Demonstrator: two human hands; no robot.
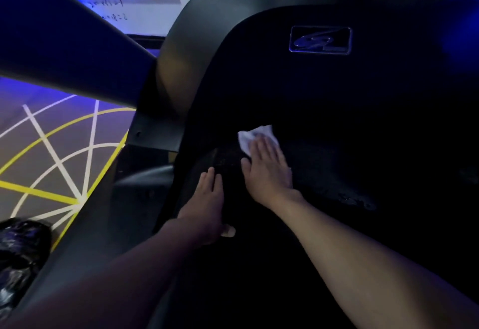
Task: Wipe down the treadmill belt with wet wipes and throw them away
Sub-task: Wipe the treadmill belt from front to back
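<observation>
The black treadmill belt [337, 173] fills the middle and right of the dim view, with wet streaks glinting on it. A white wet wipe [250, 135] lies flat on the belt near its front end. My right hand [268, 170] presses on the wipe with straight fingers, covering its near half. Left of it, my left hand [207, 204] rests flat on the belt by the left edge, fingers straight and holding nothing.
The treadmill's motor cover [298, 69] with a shiny logo plate [320, 40] rises ahead. A thick upright post [64, 43] slants across the upper left. A black rubbish bag [20, 251] sits on the marked floor [51, 152] at lower left.
</observation>
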